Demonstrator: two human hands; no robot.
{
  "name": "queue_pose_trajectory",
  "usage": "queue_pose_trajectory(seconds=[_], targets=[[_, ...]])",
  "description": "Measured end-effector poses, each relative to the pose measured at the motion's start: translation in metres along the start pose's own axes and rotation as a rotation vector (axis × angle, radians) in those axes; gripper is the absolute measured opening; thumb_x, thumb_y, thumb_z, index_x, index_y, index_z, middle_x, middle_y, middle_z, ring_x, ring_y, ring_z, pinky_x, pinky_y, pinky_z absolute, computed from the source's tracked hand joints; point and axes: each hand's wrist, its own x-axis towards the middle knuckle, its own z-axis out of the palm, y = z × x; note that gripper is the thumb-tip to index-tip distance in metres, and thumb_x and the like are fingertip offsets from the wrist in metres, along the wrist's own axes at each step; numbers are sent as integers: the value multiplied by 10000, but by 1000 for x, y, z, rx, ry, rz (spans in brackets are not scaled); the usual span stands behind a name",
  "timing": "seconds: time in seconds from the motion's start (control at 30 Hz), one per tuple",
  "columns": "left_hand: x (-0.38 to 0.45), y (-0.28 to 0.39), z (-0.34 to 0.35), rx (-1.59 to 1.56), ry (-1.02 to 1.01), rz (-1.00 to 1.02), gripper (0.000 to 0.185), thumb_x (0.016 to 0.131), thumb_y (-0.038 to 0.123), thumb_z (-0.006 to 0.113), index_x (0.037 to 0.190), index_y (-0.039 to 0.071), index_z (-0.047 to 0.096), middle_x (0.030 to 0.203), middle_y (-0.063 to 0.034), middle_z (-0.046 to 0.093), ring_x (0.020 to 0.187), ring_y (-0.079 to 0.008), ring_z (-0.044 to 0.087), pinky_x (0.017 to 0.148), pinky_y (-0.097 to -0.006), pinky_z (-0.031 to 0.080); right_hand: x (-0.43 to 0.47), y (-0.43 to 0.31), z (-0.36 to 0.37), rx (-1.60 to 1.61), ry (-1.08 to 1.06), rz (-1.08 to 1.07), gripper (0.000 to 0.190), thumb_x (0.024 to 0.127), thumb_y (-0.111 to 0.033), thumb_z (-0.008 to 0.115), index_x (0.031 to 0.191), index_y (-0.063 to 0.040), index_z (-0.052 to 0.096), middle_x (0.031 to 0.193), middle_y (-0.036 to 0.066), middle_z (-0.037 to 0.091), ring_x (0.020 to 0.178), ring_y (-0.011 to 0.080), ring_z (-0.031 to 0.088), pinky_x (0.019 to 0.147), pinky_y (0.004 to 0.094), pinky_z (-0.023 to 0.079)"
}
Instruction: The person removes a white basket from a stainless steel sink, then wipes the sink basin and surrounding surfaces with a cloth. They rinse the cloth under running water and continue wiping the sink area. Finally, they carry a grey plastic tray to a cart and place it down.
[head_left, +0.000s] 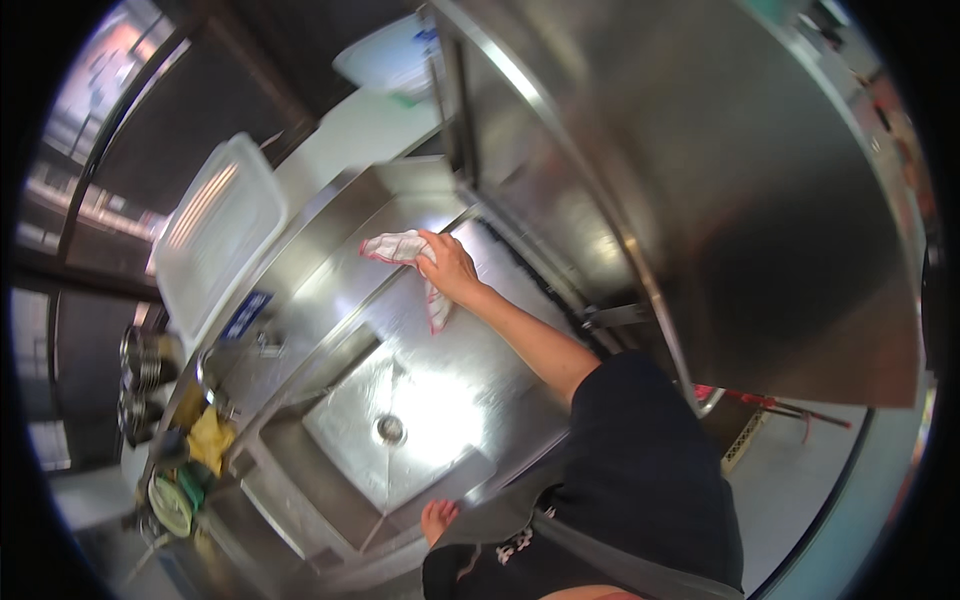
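Observation:
My right hand (450, 266) grips a white cloth with red edging (394, 247), its fingers bunched over the middle. One end of the cloth reaches left to the steel backsplash, and another hangs towards the stainless steel drainboard (510, 300). Below and left of it lies a square sink basin (337, 412) with a round drain (390, 430) and a wet, shining floor. My left hand (439, 520) is at the front rim of the sink, partly cut off by the sleeve and apron; its fingers look curled, and whether they hold the rim is unclear.
A curved faucet (206, 375) stands behind the sink. A translucent plastic tub (225, 232) leans on the back ledge. Yellow cloth (211, 442), a green basket (170, 504) and steel containers (146, 367) sit at left. A large steel panel with a tubular bar (630, 240) rises at right.

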Motion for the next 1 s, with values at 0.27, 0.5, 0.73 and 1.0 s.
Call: queue_pose_trajectory(seconds=[0.27,0.5,0.73,1.0], targets=[[49,-22,-53,133,-215,12,388,968,209,547,1293,46,411,1169,-187,571,990,-339,627,842,-491,538,24,76,-8,-626,-172,84,346,733,-260,659,1036,-92,667,1141,172,577,1124,325,494,892,472,401],[26,-16,-28,137,-12,-12,375,974,267,542,1265,47,452,1124,-196,624,839,-292,667,709,-407,579,18,51,33,-601,-104,64,341,694,-223,706,1005,-102,638,1141,149,543,1134,315,465,882,487,372],[-23,21,21,159,110,-25,369,945,234,593,1235,30,492,1091,-186,642,829,-278,667,671,-365,588,-41,-6,93,-281,-192,-268,311,656,-133,731,930,-110,587,1122,116,515,1106,299,456,882,462,330],[-46,24,35,53,112,60,297,966,127,526,1223,-18,493,1119,-195,624,860,-248,671,743,-316,582,-75,-60,126,437,-605,-48,192,746,-110,670,923,-79,604,945,103,606,934,274,585,821,390,436]])
